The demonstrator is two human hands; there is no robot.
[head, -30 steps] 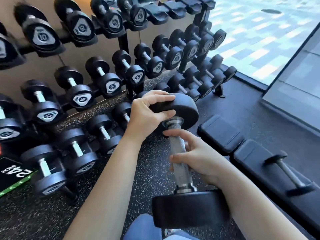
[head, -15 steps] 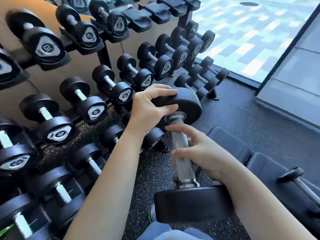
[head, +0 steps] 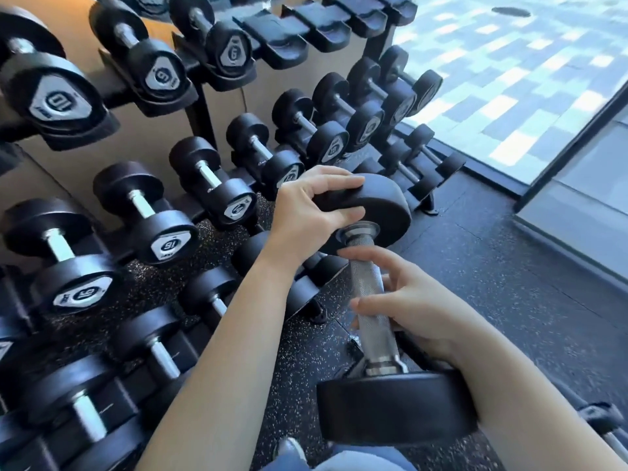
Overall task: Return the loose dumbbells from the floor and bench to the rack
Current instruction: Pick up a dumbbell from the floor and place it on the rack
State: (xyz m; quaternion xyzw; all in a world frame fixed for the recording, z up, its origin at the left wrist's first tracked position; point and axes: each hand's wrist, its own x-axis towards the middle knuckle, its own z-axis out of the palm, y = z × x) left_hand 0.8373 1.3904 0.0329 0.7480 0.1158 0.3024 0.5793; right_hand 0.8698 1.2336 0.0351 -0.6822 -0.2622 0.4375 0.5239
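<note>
Showing black dumbbell (head: 394, 407), knurled steel handle (head: 367, 287).

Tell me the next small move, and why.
Probably tighten the right hand on the dumbbell: its fingers wrap the handle only loosely, while the left hand grips the far head, and empty cradles sit atop the rack.

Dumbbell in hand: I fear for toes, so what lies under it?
Speckled floor and what looks like a shoe tip show below the dumbbell; its lower head covers whatever lies straight beneath.
</note>
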